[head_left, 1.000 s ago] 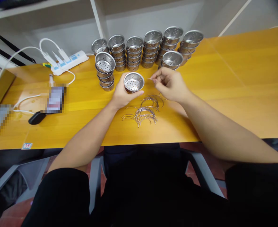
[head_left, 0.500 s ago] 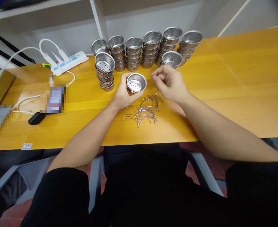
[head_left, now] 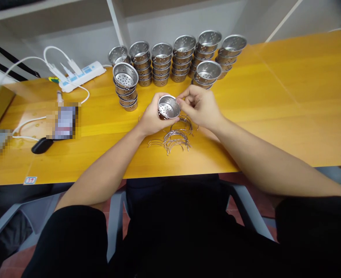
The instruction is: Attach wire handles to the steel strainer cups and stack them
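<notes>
My left hand [head_left: 152, 117] is wrapped round a small perforated metal cup [head_left: 169, 107], its mouth tilted up toward me. At the cup's right rim, my right hand [head_left: 200, 105] pinches a thin curved wire handle, mostly hidden by the fingers now. Whether the wire passes through a hole in the cup, I cannot tell. Just below both hands, a loose pile of curved wire handles [head_left: 176, 138] lies on the wooden table [head_left: 275, 127].
Several stacks of similar perforated cups [head_left: 161, 58] stand along the back. Nearer stacks rise at the left [head_left: 126, 85] and behind my right hand [head_left: 207, 71]. Over to the left are a white power strip [head_left: 85, 77] with cables, a phone [head_left: 66, 121] and a black oval object [head_left: 42, 145].
My right hand has moved left and slightly down, bringing the wire handle to the cup's rim. The cup has tilted toward the right hand and shifted a little.
</notes>
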The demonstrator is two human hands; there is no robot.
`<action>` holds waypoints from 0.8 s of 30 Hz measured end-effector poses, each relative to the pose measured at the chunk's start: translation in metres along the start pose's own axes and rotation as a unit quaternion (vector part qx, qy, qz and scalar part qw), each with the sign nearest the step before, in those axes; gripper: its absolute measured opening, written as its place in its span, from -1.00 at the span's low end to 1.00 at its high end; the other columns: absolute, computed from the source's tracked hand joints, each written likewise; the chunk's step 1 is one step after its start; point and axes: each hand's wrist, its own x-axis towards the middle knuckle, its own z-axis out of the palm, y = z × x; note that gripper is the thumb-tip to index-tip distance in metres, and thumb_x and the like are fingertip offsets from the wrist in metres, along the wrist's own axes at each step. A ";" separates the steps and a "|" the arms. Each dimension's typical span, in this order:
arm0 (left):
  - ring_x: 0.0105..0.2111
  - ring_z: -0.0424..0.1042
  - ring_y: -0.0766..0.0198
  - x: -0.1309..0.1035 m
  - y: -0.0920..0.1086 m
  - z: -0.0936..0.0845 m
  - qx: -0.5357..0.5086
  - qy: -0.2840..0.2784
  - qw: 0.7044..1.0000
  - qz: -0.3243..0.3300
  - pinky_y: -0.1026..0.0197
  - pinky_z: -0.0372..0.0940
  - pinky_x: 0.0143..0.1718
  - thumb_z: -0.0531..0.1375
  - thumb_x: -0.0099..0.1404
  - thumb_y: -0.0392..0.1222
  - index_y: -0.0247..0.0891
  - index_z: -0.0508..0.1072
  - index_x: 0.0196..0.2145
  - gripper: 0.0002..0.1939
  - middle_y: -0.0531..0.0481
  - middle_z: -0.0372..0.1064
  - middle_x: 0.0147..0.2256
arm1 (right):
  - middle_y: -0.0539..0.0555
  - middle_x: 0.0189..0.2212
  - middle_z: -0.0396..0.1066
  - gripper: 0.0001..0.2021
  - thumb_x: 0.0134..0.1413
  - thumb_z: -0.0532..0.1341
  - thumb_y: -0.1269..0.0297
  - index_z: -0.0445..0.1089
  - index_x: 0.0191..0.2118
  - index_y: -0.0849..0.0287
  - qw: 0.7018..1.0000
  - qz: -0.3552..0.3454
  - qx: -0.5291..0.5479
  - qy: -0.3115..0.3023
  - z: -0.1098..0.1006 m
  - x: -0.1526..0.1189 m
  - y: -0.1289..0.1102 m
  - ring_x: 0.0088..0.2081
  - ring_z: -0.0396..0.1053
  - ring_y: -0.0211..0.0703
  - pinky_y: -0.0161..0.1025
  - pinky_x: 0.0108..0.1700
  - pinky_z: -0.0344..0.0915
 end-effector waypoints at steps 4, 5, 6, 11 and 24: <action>0.30 0.76 -0.20 -0.002 0.002 0.003 -0.002 -0.007 1.000 0.007 -0.30 0.72 0.42 0.78 0.38 0.35 -0.09 0.38 0.56 0.10 -0.22 0.60 0.31 | 0.10 -0.37 0.48 -0.30 0.64 0.34 -0.57 0.78 0.32 -0.06 1.000 0.015 -0.016 0.011 0.002 0.000 0.001 -0.27 0.44 0.17 0.16 -0.10 0.57; 0.29 0.76 -0.20 -0.003 0.003 0.004 -0.004 -0.008 1.000 0.003 -0.30 0.73 0.41 0.79 0.37 0.36 -0.09 0.37 0.58 0.12 -0.21 0.60 0.30 | 0.10 -0.37 0.48 -0.32 0.65 0.34 -0.55 0.78 0.32 -0.05 1.000 0.016 -0.019 0.013 0.002 0.000 0.002 -0.27 0.45 0.16 0.16 -0.09 0.58; 0.28 0.77 -0.20 -0.003 0.004 0.005 -0.006 -0.010 1.000 -0.002 -0.30 0.73 0.40 0.79 0.36 0.39 -0.08 0.36 0.59 0.15 -0.21 0.60 0.30 | 0.10 -0.37 0.48 -0.33 0.65 0.35 -0.53 0.79 0.32 -0.04 1.000 0.016 -0.021 0.014 0.002 0.000 0.002 -0.27 0.46 0.16 0.16 -0.08 0.58; 0.28 0.78 -0.21 -0.003 0.006 0.006 -0.013 -0.021 0.999 -0.022 -0.33 0.72 0.41 0.77 0.33 0.50 -0.04 0.32 0.64 0.24 -0.19 0.60 0.31 | 0.06 -0.38 0.40 -0.43 0.62 0.40 -0.46 0.76 0.20 -0.05 0.999 0.021 -0.022 0.014 0.002 0.000 0.001 -0.26 0.44 0.15 0.15 -0.05 0.57; 0.20 0.80 -0.15 -0.001 0.012 0.007 0.011 0.004 1.000 -0.014 -0.24 0.77 0.32 0.81 0.33 0.41 -0.06 0.41 0.56 0.14 -0.19 0.65 0.29 | 0.08 -0.39 0.40 -0.50 0.65 0.40 -0.36 0.78 0.15 -0.03 1.000 0.013 -0.004 0.019 0.002 0.000 0.001 -0.30 0.39 0.13 0.21 -0.04 0.56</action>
